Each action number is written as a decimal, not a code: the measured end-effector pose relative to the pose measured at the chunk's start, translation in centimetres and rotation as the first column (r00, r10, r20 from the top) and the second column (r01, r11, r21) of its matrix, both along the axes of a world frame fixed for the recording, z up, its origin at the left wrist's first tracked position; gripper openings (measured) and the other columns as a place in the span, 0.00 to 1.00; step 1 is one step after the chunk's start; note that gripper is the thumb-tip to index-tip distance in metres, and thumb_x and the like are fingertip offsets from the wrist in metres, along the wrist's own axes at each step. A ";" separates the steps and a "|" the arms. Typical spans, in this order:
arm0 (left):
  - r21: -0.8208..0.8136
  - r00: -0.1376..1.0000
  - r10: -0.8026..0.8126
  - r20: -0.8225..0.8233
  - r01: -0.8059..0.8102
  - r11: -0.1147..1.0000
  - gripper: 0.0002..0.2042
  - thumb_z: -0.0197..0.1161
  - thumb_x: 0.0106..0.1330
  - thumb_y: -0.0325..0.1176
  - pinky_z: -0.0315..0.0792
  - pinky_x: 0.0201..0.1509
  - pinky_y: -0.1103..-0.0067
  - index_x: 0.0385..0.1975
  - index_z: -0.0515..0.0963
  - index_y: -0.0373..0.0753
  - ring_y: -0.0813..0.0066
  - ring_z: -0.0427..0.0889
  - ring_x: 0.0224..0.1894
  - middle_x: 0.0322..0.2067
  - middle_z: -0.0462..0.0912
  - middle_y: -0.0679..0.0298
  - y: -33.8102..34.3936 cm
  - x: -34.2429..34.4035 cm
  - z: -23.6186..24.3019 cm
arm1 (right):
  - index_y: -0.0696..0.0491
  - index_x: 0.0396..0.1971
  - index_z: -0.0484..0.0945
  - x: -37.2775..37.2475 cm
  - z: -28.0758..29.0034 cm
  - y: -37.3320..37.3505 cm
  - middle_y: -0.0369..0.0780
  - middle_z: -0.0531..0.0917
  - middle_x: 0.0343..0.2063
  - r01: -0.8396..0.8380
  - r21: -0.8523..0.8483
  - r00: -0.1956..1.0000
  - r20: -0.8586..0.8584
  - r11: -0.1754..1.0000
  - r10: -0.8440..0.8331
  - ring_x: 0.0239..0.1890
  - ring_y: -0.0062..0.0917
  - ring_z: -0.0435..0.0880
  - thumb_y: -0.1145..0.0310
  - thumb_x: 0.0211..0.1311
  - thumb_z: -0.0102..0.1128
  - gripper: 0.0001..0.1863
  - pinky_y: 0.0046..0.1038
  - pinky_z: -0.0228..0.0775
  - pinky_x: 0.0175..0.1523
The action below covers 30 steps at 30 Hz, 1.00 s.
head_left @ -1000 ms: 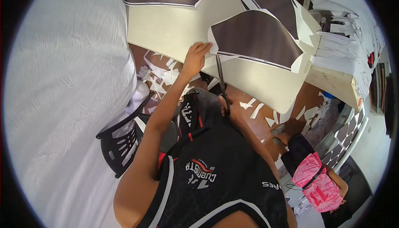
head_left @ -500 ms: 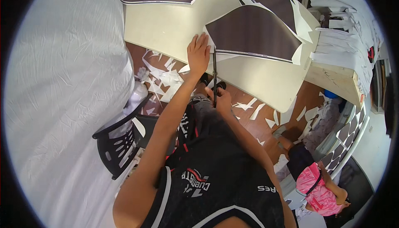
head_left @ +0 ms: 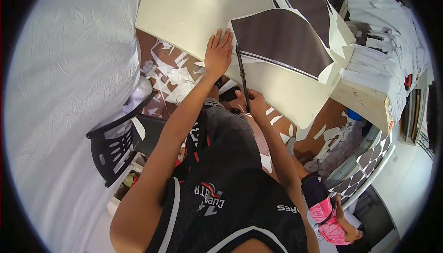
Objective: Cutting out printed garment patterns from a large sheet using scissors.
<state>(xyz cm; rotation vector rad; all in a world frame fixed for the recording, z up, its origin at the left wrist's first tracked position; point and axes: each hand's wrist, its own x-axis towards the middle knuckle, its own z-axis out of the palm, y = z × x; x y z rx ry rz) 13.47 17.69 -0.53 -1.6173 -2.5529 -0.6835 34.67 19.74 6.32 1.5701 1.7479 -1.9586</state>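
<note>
My right hand (head_left: 254, 103) is closed around the handles of long dark scissors (head_left: 242, 68). Their blades point away from me and reach over the table edge to the near left corner of a dark brown printed piece (head_left: 281, 38) with white margins. My left hand (head_left: 218, 52) lies flat on the table, fingers stretched out, beside the white margin on the left of that piece. The scissors' handle loops are mostly hidden by my fingers. Whether the piece is paper or cloth, I cannot tell.
The cream table (head_left: 184, 20) carries further dark pieces (head_left: 302, 1) at its far side. White offcuts (head_left: 180, 84) litter the floor. A black chair (head_left: 113, 147) stands left, by a large white sheet (head_left: 69, 91). White cloth lies piled (head_left: 383, 31) at right. Another person (head_left: 330, 216) is at lower right.
The view has turned and shifted a little. The scissors now slant more, their tips slightly farther up the piece's left edge, and the handles look closer together. My left hand stays flat.
</note>
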 end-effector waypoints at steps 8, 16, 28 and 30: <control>-0.011 1.000 0.008 0.001 -0.008 1.000 0.24 0.53 0.70 0.35 0.53 0.74 0.64 0.66 0.67 0.40 0.62 0.59 0.72 0.69 0.64 0.67 0.0 0.3 -0.2 | 0.59 0.20 0.80 0.2 -2.1 1.1 0.34 0.73 0.11 -0.093 0.108 0.995 0.037 0.990 0.089 0.15 0.16 0.69 0.47 0.55 0.72 0.26 0.24 0.59 0.22; -0.018 1.000 0.013 -0.002 -0.013 1.000 0.24 0.53 0.70 0.35 0.54 0.74 0.64 0.66 0.66 0.39 0.62 0.59 0.72 0.69 0.64 0.66 0.1 0.2 -0.4 | 0.59 0.18 0.78 0.5 -2.8 2.0 0.34 0.71 0.10 -0.128 0.100 0.991 0.049 0.987 0.124 0.16 0.17 0.68 0.45 0.53 0.72 0.28 0.26 0.59 0.23; -0.039 1.000 0.021 0.013 -0.021 0.999 0.24 0.54 0.70 0.34 0.53 0.74 0.65 0.66 0.67 0.41 0.63 0.60 0.71 0.68 0.65 0.67 0.4 0.4 -0.4 | 0.57 0.13 0.74 -0.9 -2.8 3.2 0.31 0.70 0.09 -0.113 0.104 0.994 0.017 0.988 0.112 0.14 0.14 0.67 0.48 0.53 0.74 0.28 0.23 0.56 0.21; -0.050 1.000 0.018 0.009 -0.018 0.999 0.24 0.54 0.69 0.34 0.53 0.74 0.65 0.66 0.66 0.41 0.63 0.60 0.71 0.69 0.65 0.67 0.4 0.5 -0.2 | 0.57 0.13 0.73 -1.1 -3.6 3.2 0.31 0.70 0.09 -0.049 0.053 0.998 -0.047 0.997 0.052 0.14 0.13 0.67 0.49 0.53 0.75 0.28 0.22 0.56 0.21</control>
